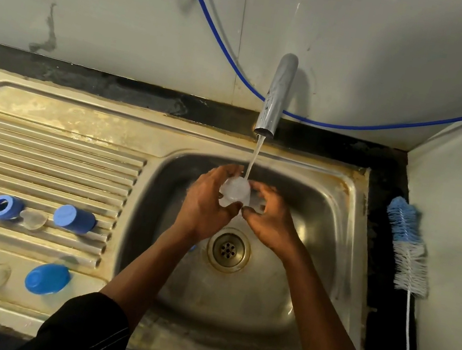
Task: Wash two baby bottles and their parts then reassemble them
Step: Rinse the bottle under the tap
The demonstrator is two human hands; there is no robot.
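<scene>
Rinsing the clear bottle [235, 191] under the tap [276, 96] above the sink [327, 222], my left grip [209, 201] and right grip [270, 217] both curled round it; wet, light, likely slippery, so I hold its sides

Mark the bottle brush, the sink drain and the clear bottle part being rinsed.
bottle brush [405, 227]: head view, on the blue bristles.
sink drain [228, 250]: head view, on the strainer's centre.
clear bottle part [235, 189]: head view, on its wet top under the stream.
</scene>
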